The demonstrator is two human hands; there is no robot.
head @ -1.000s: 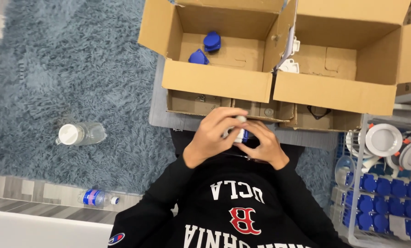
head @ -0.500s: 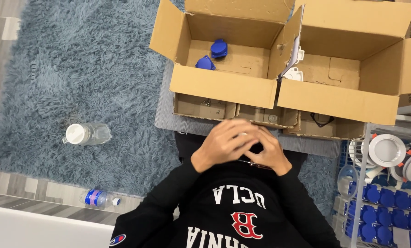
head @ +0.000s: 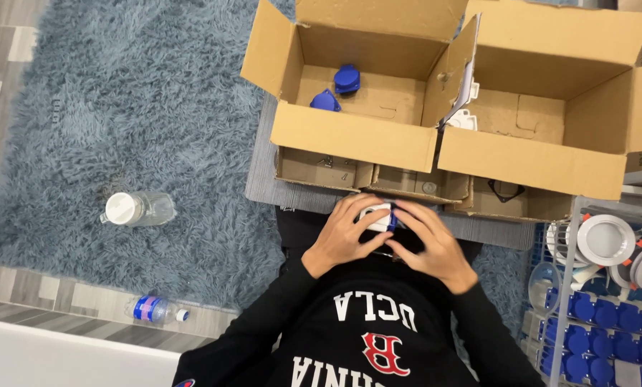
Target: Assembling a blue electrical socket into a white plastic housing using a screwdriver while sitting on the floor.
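- White-and-blue part [head: 380, 217], small and mostly hidden, sits between both hands just in front of the person's chest, close to the near edge of the grey mat [head: 264, 188].
- The left hand [head: 344, 240] wraps its fingers over the part from one side; the fingers are curled and grasping it.
- The right hand [head: 430, 244] covers it from the other side, fingers bent and pressing on it; the two hands touch each other around the piece.
- Judging from how things lie, the work looks early: two blue pieces [head: 337, 87] lie in the left cardboard box [head: 353, 136], which is otherwise bare, while many remain in the bin at the person's right.
- The right cardboard box [head: 529, 159], touching the left one, shows a white piece [head: 463, 119] near its inner wall; the rest of its floor looks bare.
- Shallow cardboard trays [head: 321, 170] under the boxes' near edges hold a few small dark bits, too small to identify; one dark ring [head: 506, 190] shows.
- At the far right a wire rack [head: 566, 287] holds round white fixtures [head: 606, 240] above a stock of blue pieces [head: 607, 315].
- On the shaggy blue-grey rug [head: 120, 107] lies a clear plastic bottle [head: 138, 208] with a white cap; a second small bottle [head: 152, 310] with a blue label lies on the wood floor [head: 63, 301], well apart from the hands.
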